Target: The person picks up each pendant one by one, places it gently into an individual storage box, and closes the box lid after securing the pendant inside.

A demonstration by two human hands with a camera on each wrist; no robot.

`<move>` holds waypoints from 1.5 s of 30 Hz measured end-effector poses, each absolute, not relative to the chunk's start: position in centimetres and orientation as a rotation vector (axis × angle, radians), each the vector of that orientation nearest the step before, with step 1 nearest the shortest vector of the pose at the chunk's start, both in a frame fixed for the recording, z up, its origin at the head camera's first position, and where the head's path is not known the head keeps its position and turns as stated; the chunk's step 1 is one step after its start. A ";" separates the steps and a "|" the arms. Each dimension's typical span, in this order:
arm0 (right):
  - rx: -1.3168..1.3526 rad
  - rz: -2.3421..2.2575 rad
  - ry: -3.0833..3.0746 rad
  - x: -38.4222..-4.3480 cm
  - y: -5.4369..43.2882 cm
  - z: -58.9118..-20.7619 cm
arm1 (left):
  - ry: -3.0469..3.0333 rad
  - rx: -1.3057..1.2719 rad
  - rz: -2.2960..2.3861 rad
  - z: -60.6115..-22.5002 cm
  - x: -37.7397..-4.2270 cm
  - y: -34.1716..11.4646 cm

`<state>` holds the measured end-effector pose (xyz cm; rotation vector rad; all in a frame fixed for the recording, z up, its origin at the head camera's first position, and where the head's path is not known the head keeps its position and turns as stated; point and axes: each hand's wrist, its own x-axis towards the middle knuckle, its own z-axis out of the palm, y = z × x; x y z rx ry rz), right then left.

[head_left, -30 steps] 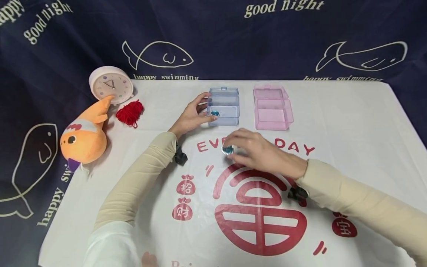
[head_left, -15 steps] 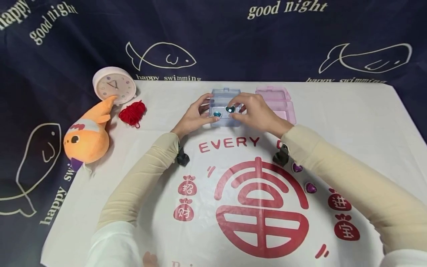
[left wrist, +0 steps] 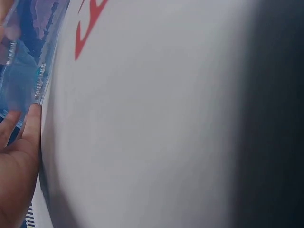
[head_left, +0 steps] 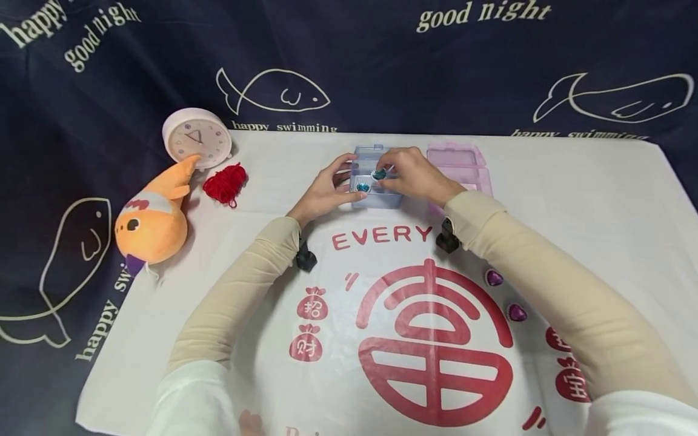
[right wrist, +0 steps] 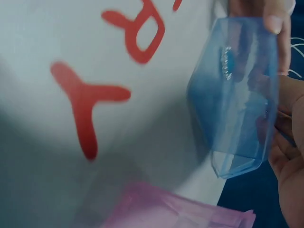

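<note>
A clear blue plastic box (head_left: 382, 201) stands with its lid raised near the table's far side. My left hand (head_left: 325, 189) grips its left side, thumb at the front edge and fingers behind. One blue gem with a sparkling rim (head_left: 362, 188) lies inside the box at the left, also visible through the wall (right wrist: 229, 64) in the right wrist view. My right hand (head_left: 414, 174) pinches a second blue gem (head_left: 378, 175) between thumb and fingers, over the box's opening. In the left wrist view, the left fingertips (left wrist: 33, 114) meet the blue wall.
An open pink plastic box (head_left: 458, 157) stands right of the blue one, partly behind the right hand. Two purple heart gems (head_left: 494, 278) lie by the right forearm. At left are a white clock (head_left: 197, 138), red yarn (head_left: 225, 184) and an orange plush toy (head_left: 155, 221).
My right hand has carried the second blue gem from the printed lettering up to the blue box. The left hand stays on the box. The purple gems have come into sight.
</note>
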<state>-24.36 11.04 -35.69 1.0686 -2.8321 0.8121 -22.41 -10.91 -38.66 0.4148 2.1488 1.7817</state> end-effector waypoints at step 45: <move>1.337 0.511 -2.690 -23.7 12.7 -34.8 | 2.215 0.432 1.790 -40.2 -22.6 -10.4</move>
